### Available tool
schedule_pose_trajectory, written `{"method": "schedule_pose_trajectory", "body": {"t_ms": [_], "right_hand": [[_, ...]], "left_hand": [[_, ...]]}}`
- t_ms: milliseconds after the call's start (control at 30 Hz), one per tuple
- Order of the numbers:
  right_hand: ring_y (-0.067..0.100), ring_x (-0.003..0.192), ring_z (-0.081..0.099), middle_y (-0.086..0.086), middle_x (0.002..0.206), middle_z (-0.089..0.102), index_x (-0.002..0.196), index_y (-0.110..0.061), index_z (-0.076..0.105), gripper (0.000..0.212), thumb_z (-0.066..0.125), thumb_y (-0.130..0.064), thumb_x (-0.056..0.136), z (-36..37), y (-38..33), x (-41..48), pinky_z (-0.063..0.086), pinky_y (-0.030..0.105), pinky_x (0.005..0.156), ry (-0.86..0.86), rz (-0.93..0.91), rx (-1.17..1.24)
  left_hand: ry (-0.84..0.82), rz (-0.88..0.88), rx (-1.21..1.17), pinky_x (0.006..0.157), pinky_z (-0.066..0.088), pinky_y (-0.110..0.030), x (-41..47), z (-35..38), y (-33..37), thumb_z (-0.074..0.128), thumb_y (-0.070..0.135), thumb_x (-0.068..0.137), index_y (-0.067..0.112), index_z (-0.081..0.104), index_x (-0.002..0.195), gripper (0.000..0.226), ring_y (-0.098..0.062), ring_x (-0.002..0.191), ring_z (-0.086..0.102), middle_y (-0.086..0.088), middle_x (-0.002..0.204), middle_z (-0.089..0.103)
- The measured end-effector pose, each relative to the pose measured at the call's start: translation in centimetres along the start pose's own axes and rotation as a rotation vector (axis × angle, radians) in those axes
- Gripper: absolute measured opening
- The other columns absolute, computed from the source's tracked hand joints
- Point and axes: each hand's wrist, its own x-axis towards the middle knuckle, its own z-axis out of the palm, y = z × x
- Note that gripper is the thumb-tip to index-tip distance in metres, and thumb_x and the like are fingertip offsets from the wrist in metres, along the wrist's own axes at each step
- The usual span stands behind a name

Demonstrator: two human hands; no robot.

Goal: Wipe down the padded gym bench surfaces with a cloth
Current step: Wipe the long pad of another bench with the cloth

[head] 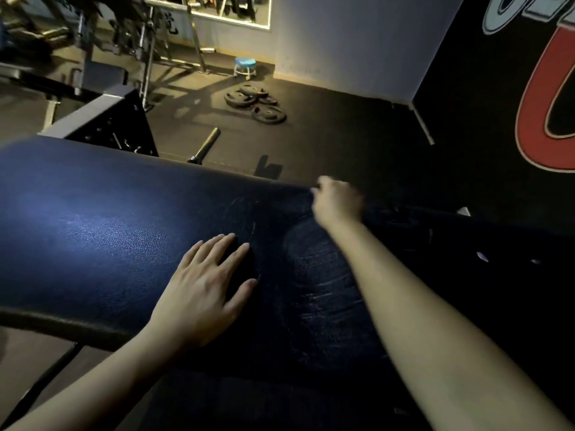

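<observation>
Two hands show. The left hand (202,293) lies flat on the dark blue padded bench (93,231) at lower centre, fingers straight and spread. The right hand (337,200), blurred, reaches the bench's far edge with fingers curled; I cannot tell whether it grasps anything. A darker ribbed patch (314,262) lies beside its forearm. On the floor at upper centre: one blue stool (245,66), a heap of weight plates (255,102), one barbell end (207,144)
</observation>
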Motion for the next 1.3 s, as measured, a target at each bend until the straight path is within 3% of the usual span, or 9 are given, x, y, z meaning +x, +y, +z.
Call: {"method": "schedule_pose_trajectory", "body": {"t_ms": [167,300,433,533,667,800,1033,1200,1300], "right_hand": [[0.032,0.085,0.067,0.004,0.095,0.071,0.103,-0.023,0.065,0.018,0.053,-0.036,0.101,0.2,-2.7,-8.6,0.043,0.036,0.063,-0.051,-0.448,0.114],[0.036,0.088,0.069,0.013,0.098,0.074,0.105,-0.020,0.066,0.021,0.054,-0.037,0.102,-1.6,7.1,-4.2,0.048,0.038,0.067,0.027,-0.086,-0.052],[0.037,0.101,0.068,0.016,0.111,0.071,0.114,-0.015,0.062,0.023,0.050,-0.032,0.104,-0.2,3.4,1.7,0.043,0.036,0.071,0.034,-0.031,-0.039],[0.034,0.093,0.068,0.009,0.104,0.072,0.110,-0.022,0.063,0.021,0.050,-0.037,0.103,1.6,-3.3,-1.7,0.043,0.035,0.068,-0.069,-0.337,0.127],[0.025,0.090,0.068,-0.001,0.101,0.073,0.109,-0.030,0.064,0.021,0.049,-0.044,0.103,-1.4,0.1,-5.8,0.053,0.040,0.073,-0.298,-0.716,0.201],[0.029,0.098,0.067,0.002,0.108,0.072,0.110,-0.031,0.064,0.020,0.049,-0.044,0.103,-2.0,3.3,1.5,0.049,0.039,0.080,-0.266,-0.524,0.007],[0.019,0.105,0.062,0.001,0.110,0.068,0.113,-0.021,0.068,0.017,0.060,-0.029,0.101,-0.9,-1.0,4.1,0.047,0.035,0.093,-0.527,-0.587,0.343],[0.031,0.107,0.059,0.008,0.113,0.057,0.111,-0.017,0.064,0.025,0.063,-0.037,0.096,-0.7,2.1,3.8,0.048,0.039,0.089,-0.053,-0.376,0.224],[0.027,0.106,0.057,0.007,0.112,0.057,0.119,-0.014,0.058,0.049,0.060,-0.056,0.094,-0.1,1.2,1.1,0.047,0.038,0.087,-0.119,-0.379,0.240]], "left_hand": [[0.008,-0.002,-0.014,0.126,0.017,-0.038,-0.1,-0.1,-0.1,0.035,0.068,0.096,0.029,0.045,0.154,0.071,-0.017,0.152,0.030,0.001,0.162,0.038],[0.029,-0.011,-0.034,0.126,0.016,-0.038,-0.2,-0.1,0.1,0.037,0.066,0.096,0.029,0.047,0.153,0.069,-0.016,0.152,0.030,0.001,0.162,0.040],[0.043,-0.008,-0.049,0.125,0.019,-0.039,-0.1,-0.1,0.1,0.041,0.065,0.096,0.030,0.049,0.151,0.066,-0.015,0.151,0.032,0.002,0.161,0.041],[0.035,-0.005,-0.043,0.126,0.019,-0.038,-0.1,0.0,-0.1,0.042,0.067,0.096,0.031,0.048,0.152,0.067,-0.014,0.152,0.031,0.003,0.162,0.039],[0.040,-0.011,-0.043,0.125,0.018,-0.037,-0.1,-0.1,-0.1,0.041,0.068,0.096,0.032,0.049,0.151,0.067,-0.013,0.151,0.031,0.004,0.162,0.040],[0.045,-0.019,-0.047,0.126,0.021,-0.037,-0.1,0.0,0.1,0.042,0.068,0.096,0.033,0.050,0.150,0.065,-0.012,0.150,0.032,0.005,0.160,0.041],[0.066,-0.020,-0.041,0.124,0.018,-0.032,-0.1,0.0,0.1,0.043,0.068,0.097,0.032,0.050,0.150,0.065,-0.012,0.150,0.033,0.006,0.160,0.042],[0.078,-0.019,-0.046,0.125,0.020,-0.034,-0.1,0.2,0.0,0.044,0.069,0.096,0.033,0.050,0.150,0.065,-0.010,0.150,0.031,0.008,0.161,0.040],[0.078,-0.026,-0.044,0.125,0.021,-0.036,0.0,0.3,0.0,0.041,0.070,0.096,0.033,0.049,0.150,0.066,-0.010,0.151,0.031,0.008,0.161,0.040]]}}
